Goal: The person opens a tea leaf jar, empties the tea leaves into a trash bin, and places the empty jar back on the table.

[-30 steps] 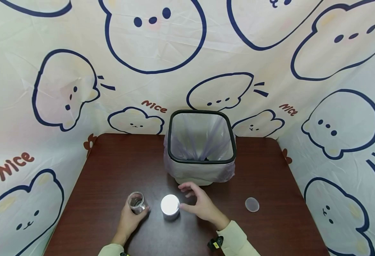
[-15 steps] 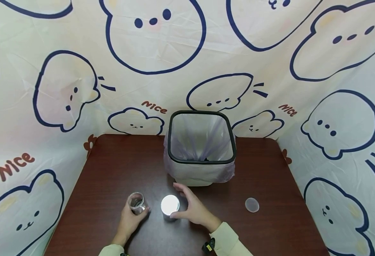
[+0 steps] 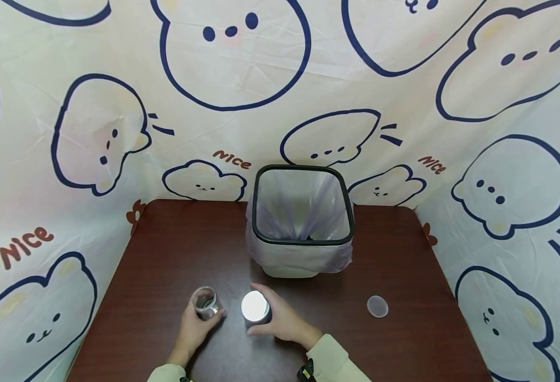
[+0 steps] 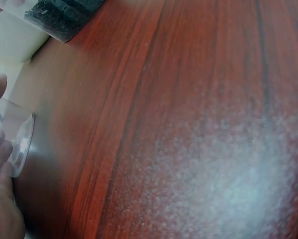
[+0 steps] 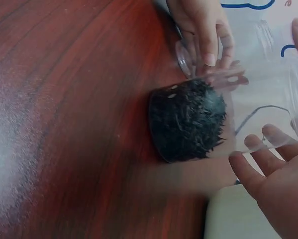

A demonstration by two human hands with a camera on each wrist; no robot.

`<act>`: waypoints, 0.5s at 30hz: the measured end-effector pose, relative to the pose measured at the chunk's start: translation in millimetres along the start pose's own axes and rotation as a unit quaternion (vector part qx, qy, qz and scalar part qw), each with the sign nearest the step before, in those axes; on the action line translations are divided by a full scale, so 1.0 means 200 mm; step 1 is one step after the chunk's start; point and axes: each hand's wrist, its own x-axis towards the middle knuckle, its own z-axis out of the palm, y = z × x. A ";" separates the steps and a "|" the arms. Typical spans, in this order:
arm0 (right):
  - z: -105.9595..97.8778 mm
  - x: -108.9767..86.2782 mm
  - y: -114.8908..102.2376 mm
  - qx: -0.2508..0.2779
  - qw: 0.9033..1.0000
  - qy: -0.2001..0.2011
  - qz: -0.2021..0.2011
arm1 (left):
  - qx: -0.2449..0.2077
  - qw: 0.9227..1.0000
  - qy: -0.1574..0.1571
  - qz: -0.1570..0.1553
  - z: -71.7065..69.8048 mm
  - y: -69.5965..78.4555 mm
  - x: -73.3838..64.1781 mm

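Observation:
My left hand grips an uncapped clear jar, fingers and thumb round its sides. Only the lower end of that clear jar shows in the left wrist view. To its right, my right hand holds a second clear jar between thumb and fingers. A bright white lid covers its top in the head view. Dark shredded bits like dry tea leaves fill the lower part of this jar. Whether its base touches the table, I cannot tell.
A bin with a black rim and a pale purple liner stands at the table's back. On the right lies a round translucent disc. The brown table meets a cartoon-printed cloth at its back and sides.
My right hand has moved left to the lidded jar, and its thumb and fingers have come round the sides. The left hand stays in place with the uncapped jar.

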 end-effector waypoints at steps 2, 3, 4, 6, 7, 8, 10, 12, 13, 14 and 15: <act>0.01 0.00 0.00 0.000 1.000 0.003 0.002 | -0.004 1.000 0.000 0.001 0.00 0.00 0.00; 0.01 0.00 0.00 0.000 1.000 0.006 0.004 | -0.005 1.000 -0.001 0.002 0.00 0.00 0.00; 0.01 0.00 0.01 -0.004 1.000 0.009 0.002 | -0.007 1.000 -0.002 0.005 0.00 -0.01 0.00; 0.02 0.00 0.01 -0.010 1.000 0.014 -0.001 | -0.013 1.000 -0.003 0.011 0.00 -0.01 0.00; 0.02 0.01 0.01 -0.013 1.000 0.016 -0.003 | -0.015 1.000 -0.004 0.014 -0.01 -0.01 0.00; 0.02 0.01 0.01 -0.015 1.000 0.017 -0.004 | -0.015 1.000 -0.006 0.017 -0.01 -0.01 0.00; 0.02 0.01 0.01 -0.016 1.000 0.019 -0.006 | -0.019 1.000 -0.011 0.020 -0.02 -0.01 0.00; 0.02 0.01 0.01 -0.012 1.000 0.018 -0.005 | -0.019 0.999 -0.014 0.022 -0.02 -0.01 0.00; 0.02 0.01 0.01 -0.011 1.000 0.019 -0.005 | -0.021 0.999 -0.015 0.024 -0.02 -0.01 0.00; 0.02 0.01 0.01 -0.010 1.000 0.019 -0.005 | -0.021 0.999 -0.015 0.026 -0.02 -0.01 0.00; 0.02 0.01 0.01 -0.010 1.000 0.019 -0.004 | -0.022 0.999 -0.015 0.027 -0.02 -0.01 0.00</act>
